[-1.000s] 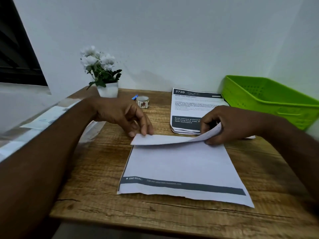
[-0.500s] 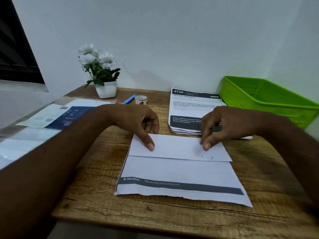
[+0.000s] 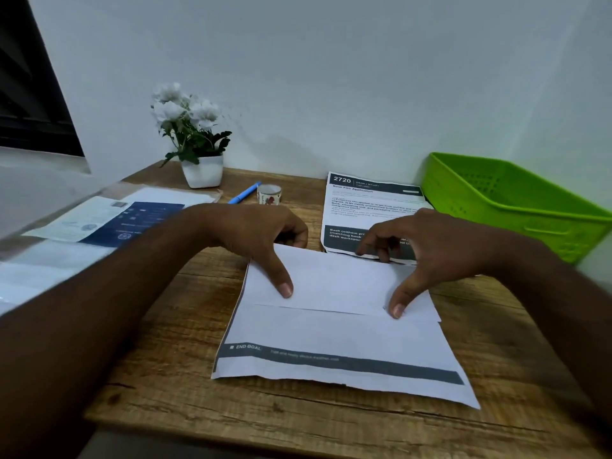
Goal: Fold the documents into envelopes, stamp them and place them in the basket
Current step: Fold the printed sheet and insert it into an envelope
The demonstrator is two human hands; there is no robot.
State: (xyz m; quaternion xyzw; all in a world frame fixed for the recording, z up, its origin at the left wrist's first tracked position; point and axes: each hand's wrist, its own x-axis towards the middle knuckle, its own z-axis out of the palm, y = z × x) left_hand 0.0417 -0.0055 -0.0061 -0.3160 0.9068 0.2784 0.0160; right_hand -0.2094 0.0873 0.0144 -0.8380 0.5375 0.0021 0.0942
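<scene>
Here, in the head view, a printed document (image 3: 331,339) lies flat on the wooden table (image 3: 185,369), right in front of the person. Its far part is folded toward the person as a blank white flap (image 3: 331,279). The flap's free edge runs across the sheet about midway. A dark band reading "END GOAL" crosses the sheet near its close edge.

The left grip (image 3: 251,233) rests on the flap's left part. Its thumb (image 3: 280,276) is stretched straight and presses down close to the free edge, while its fingers are bent at the far fold. The right grip (image 3: 440,243) is spread wide over the flap's right part. Its thumb (image 3: 402,296) presses right at the free edge, and its bent fingers reach the far fold, over the near edge of the stack behind. Neither grip encloses anything; both only press the paper flat.

A stack of printed documents (image 3: 364,200), headed "2720", lies just behind the folded sheet. A green basket (image 3: 530,223) stands at the table's far right, beside that stack.

A white pot of white flowers (image 3: 202,170) stands at the far left against the wall. A blue pen (image 3: 244,193) and a small patterned roll (image 3: 269,194) lie near it. More papers (image 3: 132,217), one partly dark blue, lie on the left.
</scene>
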